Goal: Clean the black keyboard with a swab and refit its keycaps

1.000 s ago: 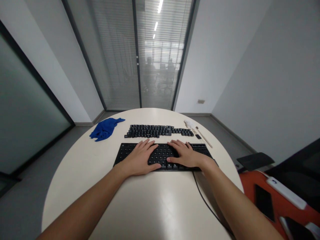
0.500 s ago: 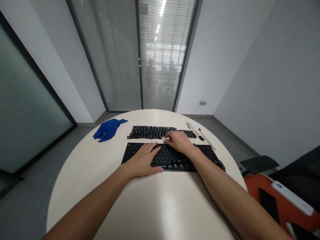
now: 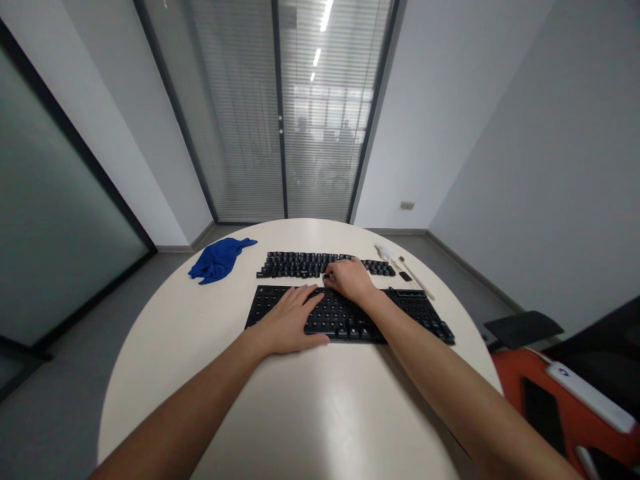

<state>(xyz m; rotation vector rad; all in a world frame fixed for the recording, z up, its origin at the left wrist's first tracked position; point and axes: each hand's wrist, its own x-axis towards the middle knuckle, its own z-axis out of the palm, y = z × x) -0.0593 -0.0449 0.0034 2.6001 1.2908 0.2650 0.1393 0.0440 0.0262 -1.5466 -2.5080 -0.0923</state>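
Observation:
A black keyboard (image 3: 415, 308) lies on the round table with most of its keycaps off; some caps remain along its near edge and right end. My left hand (image 3: 290, 320) rests over the keyboard's left part, fingers spread and thumb stretched toward the near edge. Beyond the keyboard, loose black keycaps (image 3: 295, 265) lie in rows. My right hand (image 3: 350, 280) is at the near side of these rows, fingers curled into a pinch. A small dark keycap (image 3: 327, 275) shows at its fingertips, partly hidden by them.
A crumpled blue cloth (image 3: 220, 260) lies at the far left of the table (image 3: 165, 360). A thin brush (image 3: 417, 277), a small black piece (image 3: 405, 276) and white cotton tufts (image 3: 385, 252) lie at the right. An orange chair (image 3: 520, 380) holds a power strip (image 3: 593, 397) and phones.
My right hand has shifted slightly left, and a dark keycap now shows at its fingertips. My left hand stays on the keyboard. The view has moved slightly.

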